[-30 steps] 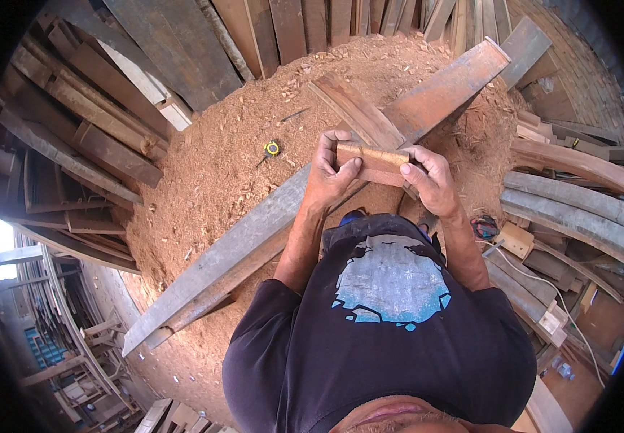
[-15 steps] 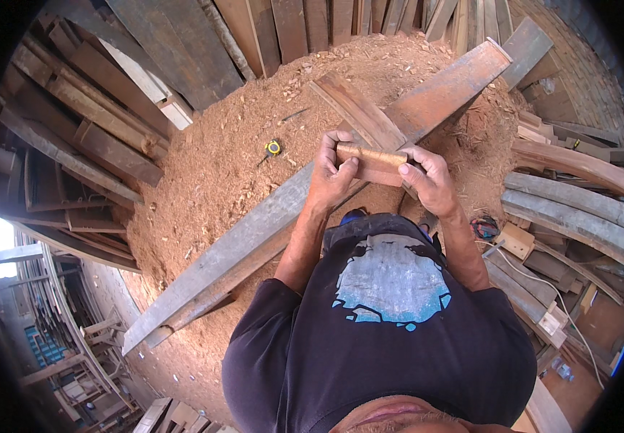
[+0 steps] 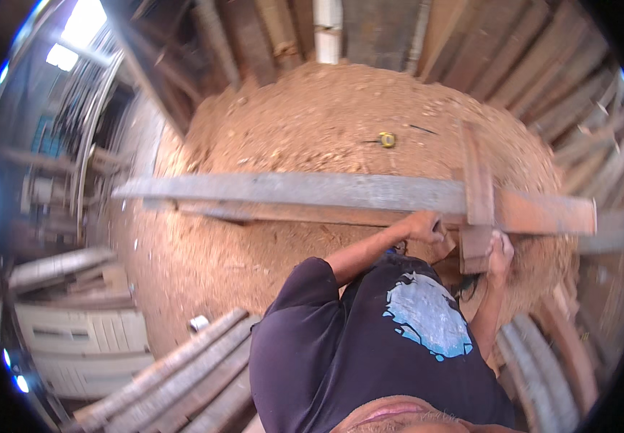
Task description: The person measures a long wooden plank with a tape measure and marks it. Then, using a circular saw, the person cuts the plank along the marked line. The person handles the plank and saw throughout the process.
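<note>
My left hand [image 3: 426, 227] is curled closed just in front of the long beam, blurred by motion. A small tan wooden block [image 3: 445, 248] shows below its fingers, partly hidden. At the right edge of a short reddish board [image 3: 475, 244], my right hand [image 3: 499, 252] has its fingers bent around the wood. A narrow plank [image 3: 477, 184] lies crosswise on the long grey beam [image 3: 312, 189], which runs from left to right in front of me. The beam's right end [image 3: 550, 211] is orange-brown.
Sawdust and shavings [image 3: 276, 130] cover the ground. Beyond the beam lie a yellow tape measure [image 3: 387, 140] and a thin dark stick [image 3: 422, 130]. Boards [image 3: 380, 36] lean along the far side. Stacked planks [image 3: 189, 368] and a pale panel [image 3: 85, 335] sit at lower left.
The whole view has turned, so the beam now runs level. My hands, both on the block before, have parted; the right one is now at the short board's edge.
</note>
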The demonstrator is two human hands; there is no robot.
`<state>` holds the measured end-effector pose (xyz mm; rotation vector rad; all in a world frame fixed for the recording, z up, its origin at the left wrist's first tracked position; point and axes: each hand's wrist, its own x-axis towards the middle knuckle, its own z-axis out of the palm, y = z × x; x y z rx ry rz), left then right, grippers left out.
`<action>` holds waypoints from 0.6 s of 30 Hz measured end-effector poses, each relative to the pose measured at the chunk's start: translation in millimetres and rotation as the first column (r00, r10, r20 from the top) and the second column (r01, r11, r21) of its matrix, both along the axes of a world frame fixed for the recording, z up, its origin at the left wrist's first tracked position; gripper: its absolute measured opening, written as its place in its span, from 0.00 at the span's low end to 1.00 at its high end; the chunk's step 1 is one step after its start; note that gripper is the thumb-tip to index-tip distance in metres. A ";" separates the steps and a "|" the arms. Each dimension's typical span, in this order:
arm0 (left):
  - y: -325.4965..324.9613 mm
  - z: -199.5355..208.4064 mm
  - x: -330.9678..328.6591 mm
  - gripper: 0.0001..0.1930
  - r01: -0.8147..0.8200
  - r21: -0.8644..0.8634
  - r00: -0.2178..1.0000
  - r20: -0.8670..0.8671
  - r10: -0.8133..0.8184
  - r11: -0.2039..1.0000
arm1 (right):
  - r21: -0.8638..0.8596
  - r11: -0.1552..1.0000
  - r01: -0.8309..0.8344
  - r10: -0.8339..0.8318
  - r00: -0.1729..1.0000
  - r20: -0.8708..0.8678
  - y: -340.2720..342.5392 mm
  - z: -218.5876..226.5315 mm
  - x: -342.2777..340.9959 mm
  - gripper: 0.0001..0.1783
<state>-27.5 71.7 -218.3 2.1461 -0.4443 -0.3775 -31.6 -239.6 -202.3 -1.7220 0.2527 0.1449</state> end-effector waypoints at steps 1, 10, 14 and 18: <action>8.1 -18.6 -16.3 0.28 -0.053 -0.046 0.998 0.026 0.055 0.998 | -0.056 0.996 -0.073 0.068 0.994 -0.081 7.5 -6.4 2.4 0.17; 255.4 39.6 -122.0 0.19 -0.739 -0.619 0.199 -0.578 0.791 -0.267 | -0.352 0.786 -0.509 0.534 0.845 -0.030 70.2 -30.8 34.1 0.14; 325.9 126.9 -150.9 0.33 -0.253 -0.850 0.039 -0.487 0.872 -0.463 | -0.321 0.801 -0.506 0.536 0.844 0.005 88.0 -33.1 53.0 0.14; 345.0 70.6 -143.5 0.25 -0.415 -0.874 0.263 -0.382 0.886 -0.254 | -0.480 0.729 -0.488 0.601 0.792 0.107 77.7 -55.6 61.8 0.17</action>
